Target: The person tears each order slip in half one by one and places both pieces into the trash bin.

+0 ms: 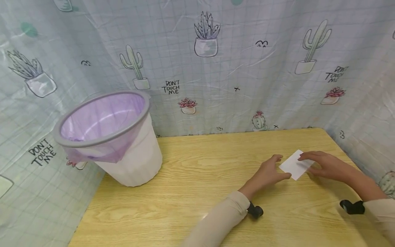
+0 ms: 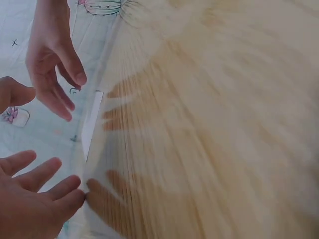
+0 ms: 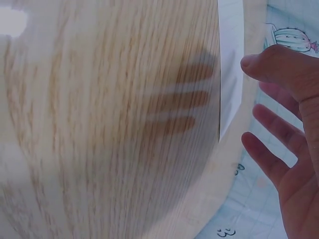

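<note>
A small white piece of paper (image 1: 293,166) lies flat on the wooden table (image 1: 197,195), toward its right side. Just left of it is my left hand (image 1: 267,174), thumb and fingers spread apart and holding nothing. My right hand (image 1: 331,167) hovers over the paper's right edge and hides part of it in the head view. In the left wrist view, both hands stand above the tabletop on either side of the paper (image 2: 92,127). The right wrist view shows the right fingers (image 3: 276,124) loosely extended beside the sheet, gripping nothing.
At the back left of the table stands a white bin (image 1: 142,154) with a grey rim (image 1: 102,140) and a purple liner bag (image 1: 105,113). A curtain (image 1: 228,75) printed with cacti surrounds the table at the back and sides.
</note>
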### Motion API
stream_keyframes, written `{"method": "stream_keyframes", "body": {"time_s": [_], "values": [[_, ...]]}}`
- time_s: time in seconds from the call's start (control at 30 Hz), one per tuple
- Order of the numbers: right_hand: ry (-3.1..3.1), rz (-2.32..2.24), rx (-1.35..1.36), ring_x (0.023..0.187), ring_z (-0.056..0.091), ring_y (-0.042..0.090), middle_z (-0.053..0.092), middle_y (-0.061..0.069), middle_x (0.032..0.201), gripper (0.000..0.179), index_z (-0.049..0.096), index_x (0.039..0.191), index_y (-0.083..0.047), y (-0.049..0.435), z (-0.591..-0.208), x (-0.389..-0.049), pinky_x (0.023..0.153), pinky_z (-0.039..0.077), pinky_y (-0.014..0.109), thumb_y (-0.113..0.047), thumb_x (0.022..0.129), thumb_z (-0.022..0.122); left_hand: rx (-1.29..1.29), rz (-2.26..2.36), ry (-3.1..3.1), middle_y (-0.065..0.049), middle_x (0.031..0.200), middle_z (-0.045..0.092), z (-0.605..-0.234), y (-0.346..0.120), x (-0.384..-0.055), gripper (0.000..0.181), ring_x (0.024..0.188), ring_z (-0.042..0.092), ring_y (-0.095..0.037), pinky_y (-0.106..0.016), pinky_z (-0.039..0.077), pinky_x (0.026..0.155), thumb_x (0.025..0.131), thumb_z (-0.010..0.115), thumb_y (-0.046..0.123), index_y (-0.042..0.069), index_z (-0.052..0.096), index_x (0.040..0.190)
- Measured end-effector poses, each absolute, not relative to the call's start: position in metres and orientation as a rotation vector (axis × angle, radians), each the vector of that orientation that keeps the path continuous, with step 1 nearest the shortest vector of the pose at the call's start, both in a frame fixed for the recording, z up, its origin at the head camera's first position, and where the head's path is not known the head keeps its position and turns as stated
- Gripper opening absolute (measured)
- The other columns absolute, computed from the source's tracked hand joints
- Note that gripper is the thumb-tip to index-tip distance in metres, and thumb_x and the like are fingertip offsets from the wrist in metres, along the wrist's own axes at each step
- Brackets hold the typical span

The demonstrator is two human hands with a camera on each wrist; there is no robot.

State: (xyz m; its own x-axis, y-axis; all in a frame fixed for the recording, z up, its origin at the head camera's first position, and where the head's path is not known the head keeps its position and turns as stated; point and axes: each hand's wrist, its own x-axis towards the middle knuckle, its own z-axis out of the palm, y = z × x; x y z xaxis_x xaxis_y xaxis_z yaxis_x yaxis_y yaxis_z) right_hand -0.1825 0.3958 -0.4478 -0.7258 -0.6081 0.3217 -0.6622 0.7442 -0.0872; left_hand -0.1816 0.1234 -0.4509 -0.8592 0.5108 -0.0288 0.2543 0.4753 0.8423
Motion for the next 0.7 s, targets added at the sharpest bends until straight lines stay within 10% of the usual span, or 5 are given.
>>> {"method": "stream_keyframes", "body": {"time_s": [0.7], "values": [[-2.875, 0.332, 1.088, 0.103, 0.067, 0.041, 0.070, 0.014, 0.114, 0.044, 0.072, 0.113, -0.006, 0.387, -0.447, -0.203, 0.078, 0.057, 0.044, -0.014, 0.074, 0.090, 0.727, 0.586, 2.821, 0.011, 0.154, 0.043, -0.468, 0.173, -0.191, 0.068, 0.141, 0.034, -0.007, -0.018, 0.027, 0.111, 0.085, 0.081, 0.049, 0.022, 0.056, 0.142]]}}
